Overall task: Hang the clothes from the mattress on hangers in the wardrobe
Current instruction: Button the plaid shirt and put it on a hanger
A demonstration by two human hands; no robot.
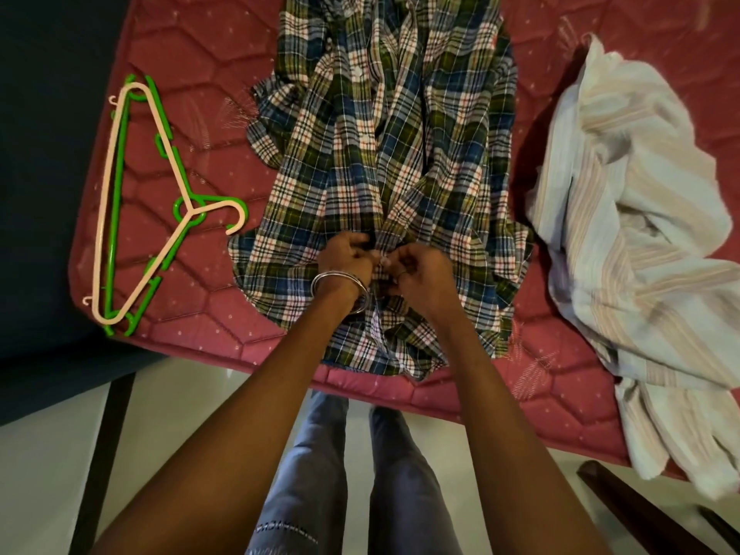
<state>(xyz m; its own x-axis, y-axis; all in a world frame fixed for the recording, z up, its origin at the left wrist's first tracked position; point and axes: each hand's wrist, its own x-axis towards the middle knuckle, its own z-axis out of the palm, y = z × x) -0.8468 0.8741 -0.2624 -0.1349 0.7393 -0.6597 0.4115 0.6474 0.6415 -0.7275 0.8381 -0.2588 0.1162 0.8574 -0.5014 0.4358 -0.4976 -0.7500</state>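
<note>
**Button at risk of slipping from both grips**

Left hand [347, 256] and right hand [416, 270] both clamped on the front placket of the plaid shirt [384, 162], fingers pinching around one small button. Shirt lying flat on the red mattress [192, 66], near its front edge. Likely trouble: button escaping the pinch, or cloth bunching and pulling crooked. Pink hanger [105, 202] and green hanger [116, 218] stacked near the left edge, easy to knock off. Striped shirt [640, 218] crumpled at right, partly overhanging, possibly sliding to the floor.
</note>
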